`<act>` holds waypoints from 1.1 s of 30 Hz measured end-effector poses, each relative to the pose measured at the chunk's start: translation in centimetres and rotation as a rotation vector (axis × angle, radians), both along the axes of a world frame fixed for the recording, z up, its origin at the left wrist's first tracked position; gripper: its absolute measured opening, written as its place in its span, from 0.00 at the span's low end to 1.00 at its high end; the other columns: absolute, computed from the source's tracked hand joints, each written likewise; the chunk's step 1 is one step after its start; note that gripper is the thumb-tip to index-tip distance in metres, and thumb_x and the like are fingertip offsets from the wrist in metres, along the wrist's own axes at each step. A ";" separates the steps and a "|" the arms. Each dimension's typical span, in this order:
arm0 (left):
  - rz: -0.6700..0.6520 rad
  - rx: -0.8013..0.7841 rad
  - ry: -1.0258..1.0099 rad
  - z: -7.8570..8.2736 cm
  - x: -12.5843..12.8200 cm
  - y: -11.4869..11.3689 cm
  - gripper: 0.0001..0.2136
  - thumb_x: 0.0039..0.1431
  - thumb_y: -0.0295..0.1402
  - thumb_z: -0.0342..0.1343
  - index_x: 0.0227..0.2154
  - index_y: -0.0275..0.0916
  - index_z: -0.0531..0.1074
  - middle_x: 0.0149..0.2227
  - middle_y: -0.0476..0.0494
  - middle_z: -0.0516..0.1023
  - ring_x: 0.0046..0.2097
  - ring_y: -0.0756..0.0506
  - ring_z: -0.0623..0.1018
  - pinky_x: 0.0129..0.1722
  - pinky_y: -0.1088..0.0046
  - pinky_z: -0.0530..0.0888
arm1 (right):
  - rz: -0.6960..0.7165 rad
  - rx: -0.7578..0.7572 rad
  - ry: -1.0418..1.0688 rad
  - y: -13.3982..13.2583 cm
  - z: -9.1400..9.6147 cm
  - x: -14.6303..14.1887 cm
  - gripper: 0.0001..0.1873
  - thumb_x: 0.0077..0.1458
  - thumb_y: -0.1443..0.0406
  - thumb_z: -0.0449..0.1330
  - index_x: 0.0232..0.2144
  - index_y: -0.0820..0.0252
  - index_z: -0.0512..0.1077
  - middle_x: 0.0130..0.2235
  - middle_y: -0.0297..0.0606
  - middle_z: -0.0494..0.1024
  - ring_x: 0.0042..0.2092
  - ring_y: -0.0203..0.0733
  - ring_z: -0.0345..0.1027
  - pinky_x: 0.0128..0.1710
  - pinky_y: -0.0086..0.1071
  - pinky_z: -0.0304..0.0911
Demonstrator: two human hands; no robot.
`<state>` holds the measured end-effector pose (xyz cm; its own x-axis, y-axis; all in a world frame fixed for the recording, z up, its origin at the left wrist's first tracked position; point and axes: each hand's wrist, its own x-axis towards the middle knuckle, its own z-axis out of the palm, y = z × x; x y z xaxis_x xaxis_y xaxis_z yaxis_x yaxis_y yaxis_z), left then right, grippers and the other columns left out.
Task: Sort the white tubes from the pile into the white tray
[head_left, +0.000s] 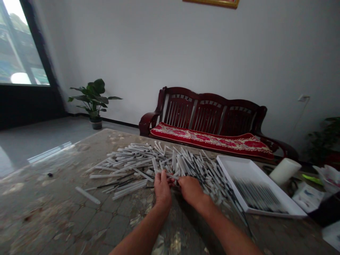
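A wide heap of white pens or tubes (148, 161) lies across the marble table (66, 209), mixed with thin dark refills. Both of my hands rest at the near edge of the heap, close together. My left hand (162, 189) has its fingers curled round a white tube. My right hand (190, 189) is also closed, pinching something thin that meets the left hand's tube. To the right stands a white tray (233, 170) holding a row of dark thin sticks.
A single white tube (87, 195) lies apart at the left. A white roll (284, 171) and plastic bags (328, 175) sit at the far right. Behind the table stand a dark wooden bench with a red cushion (209, 138) and a potted plant (93, 101).
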<state>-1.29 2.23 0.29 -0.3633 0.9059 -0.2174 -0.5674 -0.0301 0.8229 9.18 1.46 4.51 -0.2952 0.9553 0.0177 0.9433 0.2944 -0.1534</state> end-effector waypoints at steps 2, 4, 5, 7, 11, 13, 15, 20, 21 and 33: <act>0.019 -0.008 -0.007 -0.1 0.0 0.2 0.13 0.50 0.44 0.55 0.30 0.39 0.64 0.26 0.51 0.73 0.21 0.53 0.72 0.20 0.78 0.68 | 0.033 -0.002 -0.015 0.1 0.1 -0.2 0.16 0.56 0.72 0.50 0.37 0.56 0.77 0.38 0.46 0.81 0.40 0.46 0.74 0.39 0.32 0.63; 0.031 -0.009 -0.031 -0.2 -0.1 0.3 0.13 0.50 0.44 0.56 0.30 0.39 0.64 0.25 0.51 0.72 0.22 0.52 0.73 0.20 0.78 0.68 | 0.104 -0.004 -0.041 0.0 0.2 -0.2 0.17 0.55 0.73 0.49 0.39 0.58 0.75 0.40 0.47 0.80 0.42 0.46 0.74 0.41 0.33 0.62; 0.031 -0.008 -0.045 -0.2 -0.2 0.3 0.13 0.49 0.43 0.56 0.29 0.39 0.64 0.25 0.51 0.72 0.22 0.52 0.74 0.20 0.78 0.69 | 0.139 -0.004 -0.059 -0.1 0.2 0.0 0.17 0.54 0.73 0.49 0.41 0.59 0.75 0.42 0.47 0.79 0.43 0.46 0.73 0.42 0.33 0.62; 0.027 0.001 -0.067 -0.2 -0.2 0.3 0.13 0.49 0.43 0.57 0.29 0.38 0.64 0.25 0.50 0.73 0.24 0.51 0.76 0.20 0.79 0.69 | 0.166 0.008 -0.084 -0.2 0.3 0.7 0.18 0.51 0.74 0.51 0.42 0.62 0.73 0.43 0.47 0.78 0.45 0.46 0.72 0.43 0.33 0.61; -0.007 0.008 -0.115 -0.2 0.1 0.4 0.14 0.47 0.43 0.60 0.28 0.37 0.67 0.25 0.48 0.75 0.25 0.50 0.77 0.21 0.78 0.71 | -0.043 0.082 0.102 -0.4 0.4 3.2 0.12 0.47 0.73 0.53 0.35 0.61 0.72 0.39 0.43 0.77 0.43 0.44 0.71 0.43 0.32 0.60; -0.039 0.012 -0.140 -0.1 0.4 0.5 0.14 0.46 0.41 0.62 0.27 0.36 0.68 0.25 0.47 0.75 0.25 0.50 0.77 0.22 0.78 0.72 | -0.221 0.097 0.432 -0.3 0.0 4.6 0.08 0.51 0.68 0.53 0.32 0.60 0.71 0.34 0.40 0.77 0.38 0.42 0.72 0.38 0.32 0.63; -0.077 0.016 -0.168 0.0 0.6 0.5 0.13 0.46 0.39 0.63 0.26 0.35 0.69 0.25 0.47 0.76 0.26 0.50 0.78 0.22 0.78 0.73 | -0.365 0.095 0.881 -0.3 -0.8 5.5 0.10 0.54 0.60 0.53 0.33 0.60 0.70 0.31 0.37 0.77 0.33 0.42 0.72 0.32 0.32 0.65; -0.148 -0.006 -0.227 0.3 0.9 0.2 0.08 0.50 0.32 0.62 0.25 0.34 0.69 0.24 0.46 0.76 0.26 0.50 0.79 0.24 0.78 0.75 | -0.457 0.150 1.548 -0.7 -2.7 5.3 0.20 0.47 0.53 0.61 0.37 0.60 0.69 0.32 0.37 0.78 0.34 0.43 0.74 0.29 0.32 0.70; -0.158 -0.010 -0.231 0.3 0.9 0.1 0.08 0.50 0.31 0.62 0.25 0.34 0.69 0.24 0.46 0.76 0.26 0.50 0.79 0.24 0.79 0.75 | -0.448 0.147 1.577 -0.8 -2.8 5.0 0.20 0.46 0.53 0.62 0.37 0.60 0.69 0.31 0.36 0.78 0.34 0.43 0.74 0.29 0.32 0.70; -0.152 -0.060 -0.245 0.8 1.2 -0.2 0.07 0.57 0.25 0.55 0.24 0.33 0.69 0.24 0.45 0.77 0.26 0.51 0.79 0.25 0.80 0.76 | -0.442 0.177 1.626 -1.4 -2.2 4.4 0.16 0.44 0.56 0.64 0.33 0.60 0.70 0.29 0.35 0.78 0.30 0.41 0.74 0.28 0.32 0.71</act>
<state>-0.07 1.99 1.06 -0.1541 0.9288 -0.3371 -0.7438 0.1155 0.6584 13.61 0.08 2.35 0.4042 0.9068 0.1199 -0.1369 0.1896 -0.9723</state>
